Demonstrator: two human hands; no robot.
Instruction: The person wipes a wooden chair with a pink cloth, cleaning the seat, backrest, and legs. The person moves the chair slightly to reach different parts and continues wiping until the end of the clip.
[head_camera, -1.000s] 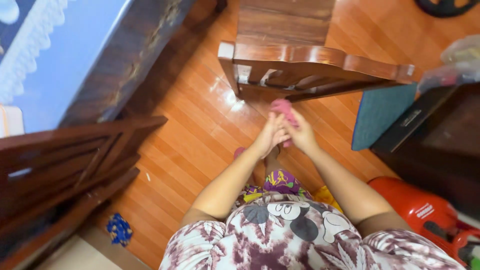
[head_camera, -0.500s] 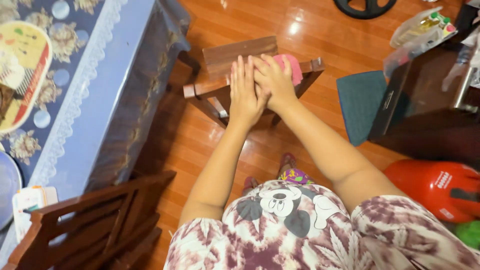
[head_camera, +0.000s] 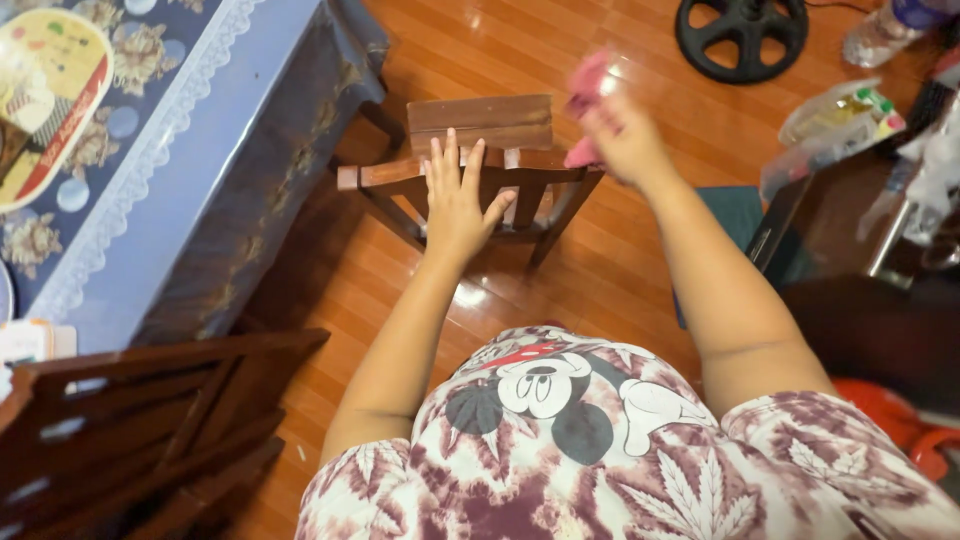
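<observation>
Cloth (head_camera: 586, 88) lifted off chair (head_camera: 480, 125), blurred.

Pink cloth (head_camera: 588, 92): small, crumpled, motion-blurred, gripped in right hand (head_camera: 622, 138), raised just beside the chair's right corner. Wooden chair (head_camera: 478, 150): dark brown, upright on the floor; left hand (head_camera: 457, 200) flat on its top rail.

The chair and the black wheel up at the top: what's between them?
In the head view, the right hand holding a pink cloth crosses that stretch; under it is bare wooden floor between the chair and the black wheel.
</observation>
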